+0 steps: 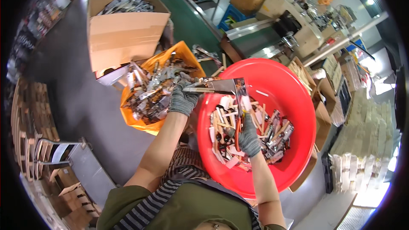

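The left hand point(183, 99) pinches a packet point(223, 86), probably light, slippery and bendy, best held at its nine-o'clock end, while the right hand point(249, 138) grips scissors point(238, 122) toward its five o'clock.

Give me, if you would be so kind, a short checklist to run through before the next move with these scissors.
1. Left hand holding the package: ok, by its left end.
2. Right hand on the scissors: ok, at the orange handles.
3. Gloves on both hands: ok.
4. Scissors open or shut: cannot tell, too fine to make out.
5. Package's right end over the red tub: ok.
6. Spare room in the tub: ok, bare wall shows around the heap.
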`<state>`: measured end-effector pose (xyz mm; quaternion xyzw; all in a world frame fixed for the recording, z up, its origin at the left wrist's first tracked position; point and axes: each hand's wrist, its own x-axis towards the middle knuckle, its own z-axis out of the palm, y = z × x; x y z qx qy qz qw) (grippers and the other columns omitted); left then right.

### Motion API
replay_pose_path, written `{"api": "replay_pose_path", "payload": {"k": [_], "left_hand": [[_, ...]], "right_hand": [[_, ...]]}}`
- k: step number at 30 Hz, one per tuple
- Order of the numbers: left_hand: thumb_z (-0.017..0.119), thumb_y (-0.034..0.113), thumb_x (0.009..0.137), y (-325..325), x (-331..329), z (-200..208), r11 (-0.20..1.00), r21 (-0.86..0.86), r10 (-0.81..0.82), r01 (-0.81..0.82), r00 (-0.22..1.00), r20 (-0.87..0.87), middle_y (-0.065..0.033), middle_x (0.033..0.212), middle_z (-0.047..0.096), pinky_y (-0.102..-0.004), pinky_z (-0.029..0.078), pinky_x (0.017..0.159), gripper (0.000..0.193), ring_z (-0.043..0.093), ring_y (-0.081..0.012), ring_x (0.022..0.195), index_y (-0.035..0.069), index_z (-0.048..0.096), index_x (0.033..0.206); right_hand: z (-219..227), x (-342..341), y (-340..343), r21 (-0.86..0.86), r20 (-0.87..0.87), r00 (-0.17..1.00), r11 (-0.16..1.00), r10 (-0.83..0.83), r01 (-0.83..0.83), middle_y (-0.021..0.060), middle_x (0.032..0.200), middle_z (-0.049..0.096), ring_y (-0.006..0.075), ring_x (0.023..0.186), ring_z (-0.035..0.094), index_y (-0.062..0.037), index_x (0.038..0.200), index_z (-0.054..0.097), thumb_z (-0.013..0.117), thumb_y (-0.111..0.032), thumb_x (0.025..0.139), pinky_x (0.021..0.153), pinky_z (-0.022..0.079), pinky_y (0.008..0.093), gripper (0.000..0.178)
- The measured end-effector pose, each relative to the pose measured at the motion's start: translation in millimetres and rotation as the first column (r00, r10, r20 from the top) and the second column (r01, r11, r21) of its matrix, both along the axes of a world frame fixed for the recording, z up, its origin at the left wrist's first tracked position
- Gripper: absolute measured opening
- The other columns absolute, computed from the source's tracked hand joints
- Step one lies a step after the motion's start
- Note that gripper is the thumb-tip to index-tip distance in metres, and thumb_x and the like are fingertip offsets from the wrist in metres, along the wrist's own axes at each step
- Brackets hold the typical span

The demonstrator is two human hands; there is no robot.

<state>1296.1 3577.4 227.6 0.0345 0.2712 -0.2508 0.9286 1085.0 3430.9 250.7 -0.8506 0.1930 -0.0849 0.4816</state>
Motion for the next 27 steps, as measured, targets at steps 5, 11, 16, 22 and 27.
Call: {"api": "replay_pose_path", "payload": {"k": [5,11,16,22,27], "left_hand": [[0.043,0.004,0.082,86.3,26.1,-15.8,0.943,0.308,0.113,-0.129,0.991,0.071,-0.0119,0.077,0.053,-0.0467,0.051,0.074,0.008,0.055,-0.0278,0.072,0.002,0.048,0.089],[0.044,0.012,0.086,168.6,49.0,-21.2,0.812,0.470,0.303,-0.345,0.938,0.166,-0.0107,0.077,0.052,-0.0446,0.051,0.063,0.007,0.055,-0.0276,0.067,0.005,0.048,0.088],[0.047,0.014,0.083,206.6,62.2,-22.3,0.778,0.532,0.303,-0.334,0.941,0.149,-0.0126,0.077,0.051,-0.0461,0.051,0.064,0.012,0.055,-0.0295,0.070,0.003,0.047,0.087],[0.039,0.014,0.088,238.0,92.8,-51.1,0.797,0.433,0.434,-0.422,0.898,0.077,-0.0149,0.088,0.054,-0.0511,0.047,0.077,0.015,0.054,-0.0323,0.084,0.002,0.047,0.094],[0.046,0.018,0.087,189.6,86.4,-31.9,0.867,0.425,0.292,-0.259,0.956,-0.012,-0.0120,0.082,0.054,-0.0496,0.049,0.068,0.012,0.054,-0.0298,0.074,0.006,0.048,0.089]], "right_hand": [[3.7,82.7,38.5,0.281,-0.194,0.957,0.947,0.217,-0.158,0.0055,0.080,0.054,0.0097,0.073,0.045,0.0021,0.097,0.051,0.069,-0.029,0.075,0.064,0.043,0.0277,0.042],[-20.3,125.4,89.7,0.286,-0.099,0.899,0.877,0.427,-0.385,0.0017,0.074,0.055,0.0111,0.067,0.051,-0.0008,0.094,0.054,0.062,-0.027,0.081,0.063,0.044,0.0249,0.031],[-29.9,162.5,114.3,0.430,0.032,0.859,0.769,0.510,-0.473,-0.0013,0.064,0.049,0.0092,0.051,0.045,-0.0039,0.095,0.050,0.053,-0.041,0.084,0.047,0.040,0.0226,0.039],[-12.2,172.2,112.9,0.867,-0.247,0.793,0.492,0.557,-0.076,0.0007,0.067,0.051,0.0096,0.065,0.050,-0.0062,0.097,0.052,0.056,-0.036,0.084,0.056,0.042,0.0209,0.032],[-40.0,151.6,106.0,0.948,0.082,0.995,0.311,-0.049,-0.063,0.0023,0.076,0.051,0.0126,0.064,0.053,-0.0073,0.092,0.048,0.052,-0.035,0.086,0.054,0.043,0.0243,0.029]]}}
